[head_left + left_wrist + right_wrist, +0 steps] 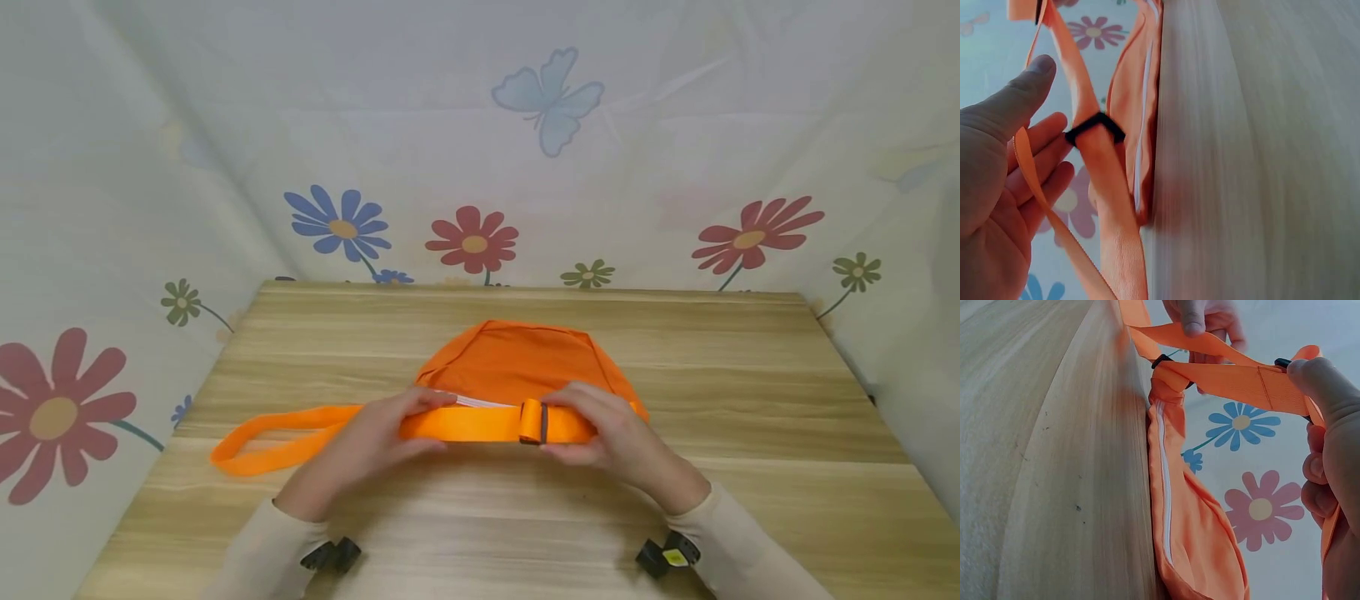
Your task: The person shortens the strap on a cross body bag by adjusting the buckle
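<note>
Orange bag (525, 358) is sitting on the desk (480, 517), just beyond the left hand (390, 427) and right hand (611, 429), its strap (465, 424) running across in front. Left one's kinda relaxing, thumb and fingers parting around the strap; right one's curling in, pinching it right by a black buckle (1282, 363).

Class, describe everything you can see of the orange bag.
The orange bag, of soft, fabric-like material, has a rounded outline, a white zipper near one edge, and a flat orange strap with black sliders. Its body rests creased on the wood-grain table; a strap loop extends leftward. The right hand's grip pinches the strap near a slider; the strap also passes loosely through the left hand's grip.
</note>
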Tool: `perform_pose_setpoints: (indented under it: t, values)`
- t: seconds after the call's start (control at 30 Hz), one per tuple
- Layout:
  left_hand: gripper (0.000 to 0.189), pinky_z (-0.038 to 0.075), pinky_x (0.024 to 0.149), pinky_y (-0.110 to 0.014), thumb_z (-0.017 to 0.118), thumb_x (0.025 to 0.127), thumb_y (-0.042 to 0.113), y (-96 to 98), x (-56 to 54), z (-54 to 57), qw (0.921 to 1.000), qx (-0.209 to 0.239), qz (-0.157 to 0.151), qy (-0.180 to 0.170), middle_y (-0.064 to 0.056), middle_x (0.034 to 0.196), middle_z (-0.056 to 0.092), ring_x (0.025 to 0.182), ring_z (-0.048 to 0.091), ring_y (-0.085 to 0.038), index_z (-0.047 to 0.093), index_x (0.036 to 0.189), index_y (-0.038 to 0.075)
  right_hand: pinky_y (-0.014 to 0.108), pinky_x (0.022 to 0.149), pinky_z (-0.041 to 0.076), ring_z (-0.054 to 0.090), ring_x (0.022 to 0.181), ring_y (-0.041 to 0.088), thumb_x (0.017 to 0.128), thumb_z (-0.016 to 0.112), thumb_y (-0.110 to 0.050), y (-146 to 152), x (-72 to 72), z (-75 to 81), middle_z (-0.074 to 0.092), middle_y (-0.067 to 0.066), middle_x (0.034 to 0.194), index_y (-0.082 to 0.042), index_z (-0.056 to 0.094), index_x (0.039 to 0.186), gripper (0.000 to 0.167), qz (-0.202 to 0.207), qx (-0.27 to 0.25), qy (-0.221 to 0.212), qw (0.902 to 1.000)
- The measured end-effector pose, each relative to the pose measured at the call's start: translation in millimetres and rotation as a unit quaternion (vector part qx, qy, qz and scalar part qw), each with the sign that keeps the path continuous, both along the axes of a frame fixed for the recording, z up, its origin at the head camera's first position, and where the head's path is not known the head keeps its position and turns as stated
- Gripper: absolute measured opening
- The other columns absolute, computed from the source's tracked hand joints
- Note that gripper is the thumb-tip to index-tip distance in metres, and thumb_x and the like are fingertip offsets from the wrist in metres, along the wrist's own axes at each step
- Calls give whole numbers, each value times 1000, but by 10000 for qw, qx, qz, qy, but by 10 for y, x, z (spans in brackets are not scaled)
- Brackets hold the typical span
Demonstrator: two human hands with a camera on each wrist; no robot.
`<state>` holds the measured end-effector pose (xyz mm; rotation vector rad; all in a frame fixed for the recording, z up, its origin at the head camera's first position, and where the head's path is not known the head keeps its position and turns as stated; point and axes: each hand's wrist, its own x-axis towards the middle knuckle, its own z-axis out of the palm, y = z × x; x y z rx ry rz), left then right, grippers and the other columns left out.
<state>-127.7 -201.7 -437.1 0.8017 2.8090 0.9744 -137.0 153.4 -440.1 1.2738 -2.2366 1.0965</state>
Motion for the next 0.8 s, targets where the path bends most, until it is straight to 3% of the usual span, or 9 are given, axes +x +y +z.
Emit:
perform_pose_setpoints:
  t: [0.13,0.37,0.47,0.6,0.7,0.8]
  values:
    - [64,57,111,-49,87,92,34,-103,30,6,9997,-189,102,-87,13,145,69,129,70,-20,60,149,31,18,79,56,63,90,13,73,100,-9,4,-17,-18,72,2,106,-6,69,122,58,46,-67,132,9999]
    - [55,59,109,-45,85,95,29,-259,46,27,9996,-274,-7,23,18,144,69,128,71,-14,62,145,31,17,78,56,63,89,12,74,99,-9,5,-15,-25,72,2,105,-6,69,122,57,83,-100,43,9999]
    - [42,61,105,-43,81,98,21,-322,47,17,9982,-423,-92,404,13,139,73,122,73,-14,68,138,27,16,80,56,64,90,12,73,99,-8,8,-5,-23,72,3,106,-6,69,123,58,36,-126,-29,9999]
    - [27,64,97,-44,81,96,10,-398,33,-45,9912,-240,-167,1294,5,127,80,113,76,-18,76,121,19,17,82,56,65,92,14,80,97,-16,17,-6,-22,72,5,107,-6,70,123,52,-34,-160,2,9999]
    - [28,64,92,-45,88,88,8,-365,-4,-89,9791,103,-396,1992,1,118,81,106,76,-21,77,114,13,17,81,56,64,91,13,82,96,-18,18,-15,-14,72,4,107,-7,70,124,51,-10,-135,24,9999]
    - [40,64,93,-44,93,83,15,-194,-34,-72,9731,145,-640,2210,-1,116,80,106,74,-21,75,119,9,17,80,56,63,91,12,80,97,-15,14,-16,-3,71,3,107,-7,69,124,53,43,-115,-7,9999]
